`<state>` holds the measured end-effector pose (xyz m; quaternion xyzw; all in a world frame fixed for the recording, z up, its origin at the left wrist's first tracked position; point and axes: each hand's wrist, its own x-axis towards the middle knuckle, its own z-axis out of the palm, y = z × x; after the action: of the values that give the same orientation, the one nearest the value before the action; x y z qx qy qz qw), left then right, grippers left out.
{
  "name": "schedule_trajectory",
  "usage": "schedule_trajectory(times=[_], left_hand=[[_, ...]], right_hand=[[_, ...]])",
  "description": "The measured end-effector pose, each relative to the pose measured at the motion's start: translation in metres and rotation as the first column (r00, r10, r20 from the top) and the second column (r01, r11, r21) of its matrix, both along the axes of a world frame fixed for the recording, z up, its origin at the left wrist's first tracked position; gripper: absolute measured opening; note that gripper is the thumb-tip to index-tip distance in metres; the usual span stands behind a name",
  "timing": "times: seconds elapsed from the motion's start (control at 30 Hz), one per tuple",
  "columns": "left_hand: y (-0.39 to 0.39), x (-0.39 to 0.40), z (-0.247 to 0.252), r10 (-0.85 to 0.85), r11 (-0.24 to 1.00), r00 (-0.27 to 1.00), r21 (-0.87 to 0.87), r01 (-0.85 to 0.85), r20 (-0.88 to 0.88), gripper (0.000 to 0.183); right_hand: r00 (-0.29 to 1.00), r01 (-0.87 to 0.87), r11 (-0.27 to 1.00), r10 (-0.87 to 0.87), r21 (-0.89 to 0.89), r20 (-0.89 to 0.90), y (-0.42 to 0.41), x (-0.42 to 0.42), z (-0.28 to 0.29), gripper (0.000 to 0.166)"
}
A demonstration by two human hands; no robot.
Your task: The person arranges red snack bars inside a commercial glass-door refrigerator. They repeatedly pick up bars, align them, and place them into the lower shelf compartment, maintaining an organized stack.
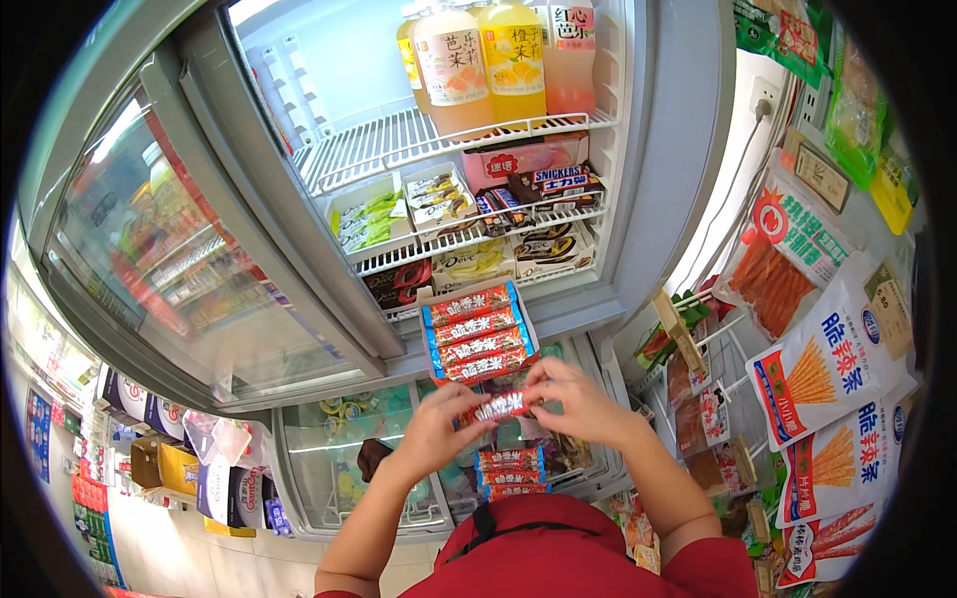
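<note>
My left hand (441, 426) and my right hand (568, 396) hold a red-wrapped candy bar (502, 407) level between them, one at each end. Just beyond it sits an open carton of red and blue candy bars (478, 329), at the front of the fridge opening. Several more bars in the same wrapper (511, 471) lie in a row on the glass top of a chest freezer (351, 463), close to my body. The lower edge of the carton is partly behind my fingers.
Ahead, the upright fridge has wire shelves (366, 161) with drink bottles (516, 67), Dove chocolate boxes (441, 198) and Snickers bars (557, 183). Its sliding glass door (172, 247) is at left. Bagged snacks (815, 366) hang at right. Cartons (172, 463) stand on the left.
</note>
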<state>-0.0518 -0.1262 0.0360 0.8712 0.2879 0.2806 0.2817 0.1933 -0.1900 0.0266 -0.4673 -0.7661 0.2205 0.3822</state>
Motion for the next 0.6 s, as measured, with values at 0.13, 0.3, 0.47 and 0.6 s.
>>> schedule_trajectory(times=[0.13, 0.3, 0.47, 0.6], left_hand=[[0.033, 0.006, 0.019, 0.098, 0.96, 0.995, 0.263, -0.093, -0.004, 0.033], [0.073, 0.019, 0.018, 0.211, 0.895, 0.977, 0.409, -0.181, -0.03, 0.031], [0.1, 0.029, 0.004, 0.295, 0.847, 0.949, 0.49, -0.207, -0.108, 0.029], [0.109, 0.031, -0.003, 0.319, 0.847, 0.93, 0.496, -0.193, -0.181, 0.029]], right_hand=[[0.989, 0.09, 0.982, -0.108, 0.165, 0.1, 0.033, -0.004, 0.024, 0.017], [0.936, 0.12, 0.924, -0.228, 0.364, 0.269, 0.085, -0.007, 0.012, 0.014], [0.856, 0.151, 0.909, -0.317, 0.389, 0.409, 0.114, -0.013, -0.002, 0.016], [0.808, 0.161, 0.911, -0.343, 0.38, 0.479, 0.123, -0.017, -0.008, 0.013]])
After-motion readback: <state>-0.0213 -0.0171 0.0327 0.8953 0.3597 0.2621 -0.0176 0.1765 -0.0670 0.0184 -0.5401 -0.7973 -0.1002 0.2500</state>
